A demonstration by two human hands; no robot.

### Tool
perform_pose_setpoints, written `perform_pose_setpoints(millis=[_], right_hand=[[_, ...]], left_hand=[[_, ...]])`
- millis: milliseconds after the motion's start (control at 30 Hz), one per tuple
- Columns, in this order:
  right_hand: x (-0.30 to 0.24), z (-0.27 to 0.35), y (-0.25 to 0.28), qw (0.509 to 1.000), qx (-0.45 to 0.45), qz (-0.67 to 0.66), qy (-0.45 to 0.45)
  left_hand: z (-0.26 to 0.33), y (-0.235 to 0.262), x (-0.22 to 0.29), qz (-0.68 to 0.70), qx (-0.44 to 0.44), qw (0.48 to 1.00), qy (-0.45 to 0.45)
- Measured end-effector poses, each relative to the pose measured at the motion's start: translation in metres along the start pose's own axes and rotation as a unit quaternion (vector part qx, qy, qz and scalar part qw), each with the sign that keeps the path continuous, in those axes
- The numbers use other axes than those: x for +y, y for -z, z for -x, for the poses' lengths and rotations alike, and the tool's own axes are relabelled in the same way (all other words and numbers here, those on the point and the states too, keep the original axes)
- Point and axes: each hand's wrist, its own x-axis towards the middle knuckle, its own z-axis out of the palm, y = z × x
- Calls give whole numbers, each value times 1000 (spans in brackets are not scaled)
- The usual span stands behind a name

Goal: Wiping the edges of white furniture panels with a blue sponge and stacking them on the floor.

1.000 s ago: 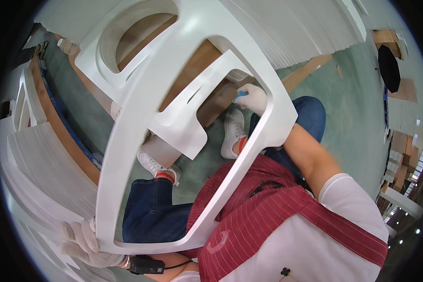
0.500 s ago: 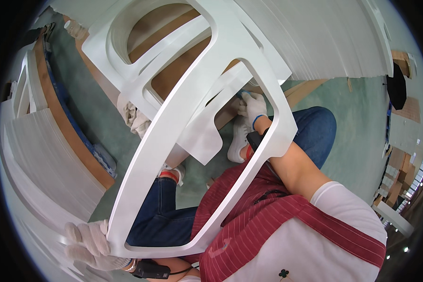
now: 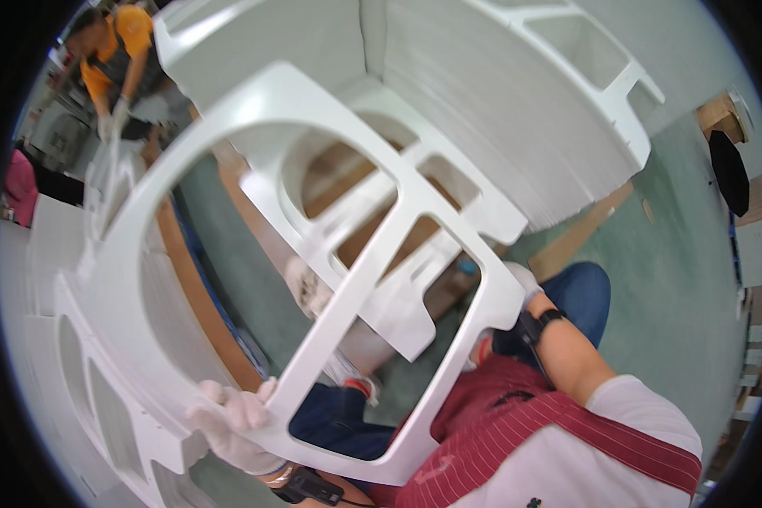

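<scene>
I hold up a large white panel (image 3: 334, 339) with a big rounded opening and smaller openings beside it. My left hand (image 3: 233, 423), in a white glove, has its fingers closed on the panel's lower left edge. At the right edge is my gloved right hand (image 3: 523, 281), blurred; it appears to grip the panel there, its fingers mostly hidden. Beyond and below lie similar white panels (image 3: 493, 213) in a low stack on brown board. Through an opening shows the notched end of a lower panel (image 3: 411, 334).
A tall stack of white panels (image 3: 516, 110) stands ahead. More white panels (image 3: 102, 364) are stacked at my left beside a brown board edge (image 3: 199, 296). A co-worker in an orange top (image 3: 131, 38) is at the far left. Crumpled cloth (image 3: 306, 286) lies near the low stack.
The panel has risen and swung, so its large rounded opening now shows at left. My right hand has moved from behind the opening to the right edge. The co-worker has come into view.
</scene>
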Motion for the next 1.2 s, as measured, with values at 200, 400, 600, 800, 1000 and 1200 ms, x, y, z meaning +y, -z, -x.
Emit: perform_pose_setpoints(millis=[200, 400, 600, 800, 1000, 1200], right_hand=[[-92, 41, 145, 713, 325, -545, -298], [-244, 118, 244, 920, 233, -311, 39], [-366, 129, 268, 921, 103, -92, 363], [-348, 139, 253, 887, 330, -198, 255], [-351, 133, 305, 743, 332, -485, 321], [-368, 121, 347, 488, 11, -751, 445]], left_hand=[[5, -18, -3, 41, 12, 998, -55], [-6, -88, -11, 17, 2, 992, -125], [20, -208, -7, -103, 37, 959, -262], [27, -297, -37, -320, -118, 875, -343], [77, -288, 8, -497, -81, 696, -512], [115, -159, -6, -239, 139, 917, -289]])
